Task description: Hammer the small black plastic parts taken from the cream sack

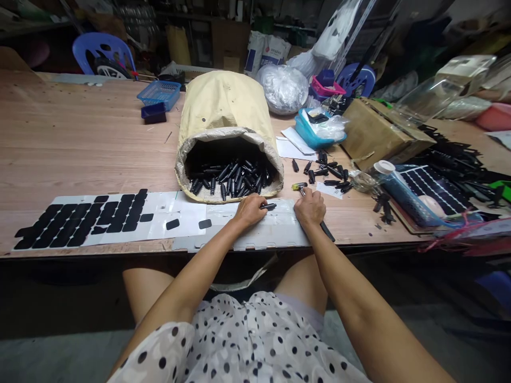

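Left hand (249, 210) pinches a black part (270, 206), hard to tell what from here, over the pale board (255, 240), near side. Right hand (310, 209) grips a hammer (327, 232); sack (227, 101) of black bits (238, 178) just beyond.

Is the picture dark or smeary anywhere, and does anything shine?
Head view: dark inside the sack and under the table; head view: bright glints on the clear plastic bag; head view: stretched and soft toward the right edge, while the left hand and right hand look fairly clear.
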The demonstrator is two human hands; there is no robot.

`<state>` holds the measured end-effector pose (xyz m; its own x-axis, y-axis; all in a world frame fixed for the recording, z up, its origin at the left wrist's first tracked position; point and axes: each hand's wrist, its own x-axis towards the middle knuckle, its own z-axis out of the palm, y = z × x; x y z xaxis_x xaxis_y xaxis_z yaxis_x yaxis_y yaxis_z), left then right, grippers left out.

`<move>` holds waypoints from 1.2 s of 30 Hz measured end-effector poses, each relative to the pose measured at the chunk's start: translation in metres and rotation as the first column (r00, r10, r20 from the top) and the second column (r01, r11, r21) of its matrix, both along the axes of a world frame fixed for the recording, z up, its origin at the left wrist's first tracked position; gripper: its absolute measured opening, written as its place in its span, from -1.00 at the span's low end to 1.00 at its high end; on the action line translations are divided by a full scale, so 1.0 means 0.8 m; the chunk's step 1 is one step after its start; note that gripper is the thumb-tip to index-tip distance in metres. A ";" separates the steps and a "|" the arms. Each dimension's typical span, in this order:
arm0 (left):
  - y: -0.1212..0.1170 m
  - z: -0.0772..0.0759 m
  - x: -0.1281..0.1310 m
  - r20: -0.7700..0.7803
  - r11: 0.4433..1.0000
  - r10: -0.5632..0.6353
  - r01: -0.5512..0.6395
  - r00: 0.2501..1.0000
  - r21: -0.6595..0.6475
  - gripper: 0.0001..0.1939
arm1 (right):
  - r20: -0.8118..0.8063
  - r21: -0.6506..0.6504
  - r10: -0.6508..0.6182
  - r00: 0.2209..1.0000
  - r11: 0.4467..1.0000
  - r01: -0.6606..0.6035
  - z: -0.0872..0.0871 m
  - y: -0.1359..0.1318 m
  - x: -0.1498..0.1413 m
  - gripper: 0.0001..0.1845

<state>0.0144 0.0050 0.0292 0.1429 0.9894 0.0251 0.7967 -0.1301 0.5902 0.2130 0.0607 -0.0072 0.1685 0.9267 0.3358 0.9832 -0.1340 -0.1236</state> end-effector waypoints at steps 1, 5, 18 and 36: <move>0.000 -0.003 0.000 0.008 1.000 0.010 -0.010 1.000 0.015 -0.77 | -0.004 0.000 0.002 1.000 1.000 -0.002 0.000 -0.001 -0.001 -0.61; -0.001 -0.016 0.001 0.031 0.995 0.038 -0.041 0.999 0.086 -0.78 | -0.039 -0.006 0.014 0.999 1.000 -0.014 0.001 -0.002 -0.001 -0.61; 0.001 -0.022 -0.005 0.128 0.998 0.013 -0.021 0.992 0.062 -0.85 | -0.512 0.217 0.392 0.764 0.920 -0.327 0.040 -0.059 0.009 -0.60; 0.005 -0.027 -0.002 0.126 0.997 0.005 -0.015 0.992 0.076 -0.85 | -0.481 0.284 0.567 0.669 0.822 -0.493 0.024 -0.106 -0.024 -0.61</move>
<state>0.0124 0.0090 0.0072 0.1238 0.9853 0.1179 0.7183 -0.1710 0.6745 0.1935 -0.0243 0.0118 -0.1575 0.8736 0.4605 0.6549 0.4415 -0.6134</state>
